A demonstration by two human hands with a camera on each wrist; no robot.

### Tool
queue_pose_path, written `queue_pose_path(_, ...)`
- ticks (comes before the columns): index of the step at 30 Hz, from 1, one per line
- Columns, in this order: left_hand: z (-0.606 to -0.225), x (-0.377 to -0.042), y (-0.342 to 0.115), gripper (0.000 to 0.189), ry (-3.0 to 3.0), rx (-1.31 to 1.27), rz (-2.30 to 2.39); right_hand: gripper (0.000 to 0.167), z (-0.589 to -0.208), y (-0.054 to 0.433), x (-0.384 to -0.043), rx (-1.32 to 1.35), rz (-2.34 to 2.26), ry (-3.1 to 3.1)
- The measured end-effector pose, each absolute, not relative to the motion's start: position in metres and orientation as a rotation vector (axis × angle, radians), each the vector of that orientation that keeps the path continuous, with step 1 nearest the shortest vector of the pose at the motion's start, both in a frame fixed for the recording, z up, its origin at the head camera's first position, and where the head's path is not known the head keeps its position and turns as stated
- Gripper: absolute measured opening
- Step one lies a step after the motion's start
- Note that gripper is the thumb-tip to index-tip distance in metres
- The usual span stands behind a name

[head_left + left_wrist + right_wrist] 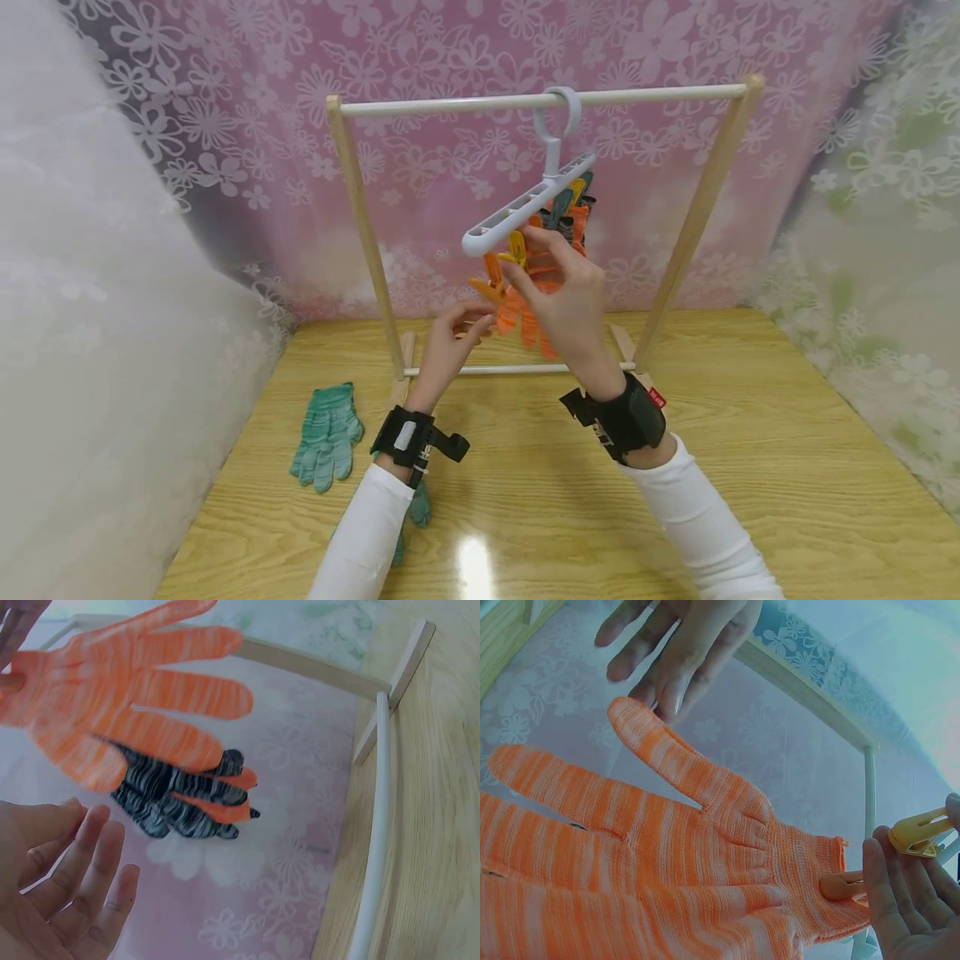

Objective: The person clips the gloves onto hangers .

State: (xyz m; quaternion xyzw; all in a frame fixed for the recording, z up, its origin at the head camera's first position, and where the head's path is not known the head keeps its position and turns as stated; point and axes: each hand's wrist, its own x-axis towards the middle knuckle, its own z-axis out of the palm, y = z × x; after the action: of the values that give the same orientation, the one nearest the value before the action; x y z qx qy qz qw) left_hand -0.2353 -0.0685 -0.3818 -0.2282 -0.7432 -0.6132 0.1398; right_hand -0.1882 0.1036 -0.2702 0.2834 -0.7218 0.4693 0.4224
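A pale grey clip hanger [525, 200] hangs by its ring from the rack's top rod, with orange, yellow and dark green clothespins below it. My right hand [566, 292] pinches a yellow clothespin [915, 832] between thumb and fingers. Beside it, an orange clothespin [840, 886] grips the cuff of an orange striped glove [690, 855], whose fingers point down. My left hand [453, 337] is near that glove's fingers, its own fingers loosely bent and holding nothing; contact with the glove cannot be told. Behind hangs a black-and-white striped glove [172, 787] with orange showing between its fingers.
The wooden rack [360, 225] stands on the wood-grain table [712, 467], its lower white rod [517, 368] just above the surface. A green glove [330, 437] lies at left. Another green glove [420, 504] is partly hidden under my left forearm. Flowered curtains surround the table.
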Motion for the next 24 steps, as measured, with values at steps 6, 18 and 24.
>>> queue_pose_path(6,-0.380,-0.226,-0.098,0.026,-2.211,-0.597,-1.647,0.042,-0.271,0.108,-0.186,0.700,1.191,-1.817)
queue_pose_path(18,-0.386,-0.187,-0.158,0.018,-2.461,-0.568,-1.158,0.043,-0.273,0.114,-0.182,0.684,1.281,-1.839)
queue_pose_path(24,-0.409,-0.160,-0.173,0.015,-2.712,-0.560,-0.832,0.041,-0.272,0.113,-0.182,0.697,1.340,-1.813)
